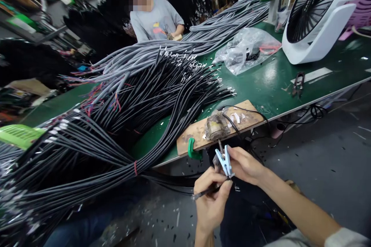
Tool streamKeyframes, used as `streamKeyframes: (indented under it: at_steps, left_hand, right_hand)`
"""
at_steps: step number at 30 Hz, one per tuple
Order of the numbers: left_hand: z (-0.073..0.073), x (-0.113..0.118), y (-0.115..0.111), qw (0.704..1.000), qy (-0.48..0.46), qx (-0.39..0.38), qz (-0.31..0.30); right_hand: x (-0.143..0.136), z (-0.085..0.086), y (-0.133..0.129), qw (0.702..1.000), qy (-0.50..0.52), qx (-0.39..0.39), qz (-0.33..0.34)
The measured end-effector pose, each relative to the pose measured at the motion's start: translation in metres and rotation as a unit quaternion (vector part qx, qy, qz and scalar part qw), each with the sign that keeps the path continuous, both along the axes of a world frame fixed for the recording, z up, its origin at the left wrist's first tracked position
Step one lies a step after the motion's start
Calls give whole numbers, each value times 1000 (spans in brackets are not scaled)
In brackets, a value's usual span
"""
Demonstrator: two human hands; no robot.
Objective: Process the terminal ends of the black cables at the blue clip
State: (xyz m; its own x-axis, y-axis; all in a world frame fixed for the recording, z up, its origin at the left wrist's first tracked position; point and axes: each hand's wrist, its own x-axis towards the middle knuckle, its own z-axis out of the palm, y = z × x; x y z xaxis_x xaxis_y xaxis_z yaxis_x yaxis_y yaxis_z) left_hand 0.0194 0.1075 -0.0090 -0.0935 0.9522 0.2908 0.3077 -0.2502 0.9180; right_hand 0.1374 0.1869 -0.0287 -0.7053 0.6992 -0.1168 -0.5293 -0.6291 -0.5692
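My left hand (211, 197) is closed around a dark cable (203, 192), thumb and forefinger pinched near its end. Just above and right, my right hand (245, 164) is closed by a light-blue clip (225, 162), which sits between both hands. A thin metal tip (220, 146) stands just past the clip, close to a round motor-like device (215, 126) on a wooden board (185, 139). A green clamp (192, 149) grips the board's edge. What my right fingertips press on is partly hidden by the clip.
Black cables (162, 139) and grey cables (139, 56) cover the table (269, 85). A white fan (315, 46), a plastic bag (236, 52) and small cutters (298, 84) lie to the right. A person (156, 17) works across the table.
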Motion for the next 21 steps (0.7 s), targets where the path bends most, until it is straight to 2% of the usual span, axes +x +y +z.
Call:
streamKeyframes:
  at_steps: [2,4,7,9,11,13,14,17,21]
  left_hand:
    - [0,0,-2,1000,-8,-10,-2]
    - [0,-1,-4,1000,-24,-18,-3]
    - [-3,-2,-10,998,-50,-27,-25]
    - [-7,-1,-14,994,-54,-66,-65]
    - [-13,1,-16,987,-43,-127,-86]
    - [-18,5,-19,982,-39,-169,-80]
    - [-21,6,-21,981,-45,-177,-69]
    - [-23,13,-28,984,-68,-163,-28]
    - [-23,23,-34,984,-57,-161,56]
  right_hand:
    - [7,-10,0,1000,5,-18,-3]
    - [19,-18,-1,999,-24,-9,-40]
    - [42,-18,-9,976,-150,90,-130]
    - [54,-9,-20,929,-245,215,-175]
    - [58,3,-32,860,-301,370,-180]
    - [55,13,-41,788,-323,494,-178]
    - [52,16,-45,761,-331,527,-185]
    - [41,14,-48,728,-355,539,-230]
    - [29,0,-51,686,-398,532,-298]
